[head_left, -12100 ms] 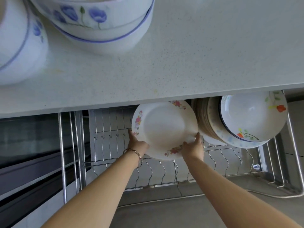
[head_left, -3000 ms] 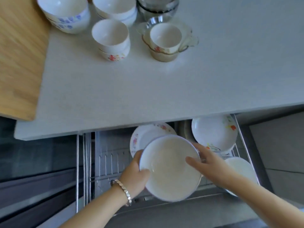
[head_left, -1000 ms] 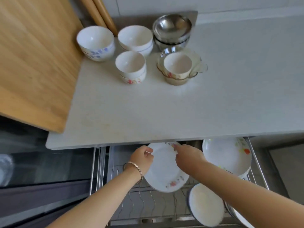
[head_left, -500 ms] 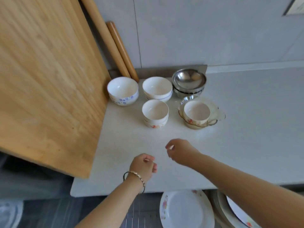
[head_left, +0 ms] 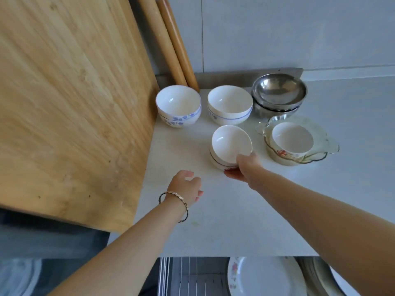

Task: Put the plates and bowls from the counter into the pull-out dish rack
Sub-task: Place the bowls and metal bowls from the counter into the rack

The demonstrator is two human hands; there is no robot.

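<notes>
Right hand (head_left: 245, 168) grips the near rim of the top bowl (head_left: 230, 144), which tilts on its stack (head_left: 219, 164) at mid-desk (head_left: 235, 223). Left hand (head_left: 186, 186) hovers just beside, fingers loosely curled, holding nothing. Advised: bring the left hand under the bowl and lift it clear before swinging down, so the stack does not shift. Rack (head_left: 192, 278) lies below the desk edge.

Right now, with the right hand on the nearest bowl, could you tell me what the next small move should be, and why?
Probably lift the top bowl clear of the lower bowl: the right hand grips its near rim and it sits tilted, while the left hand hovers empty nearby.
</notes>
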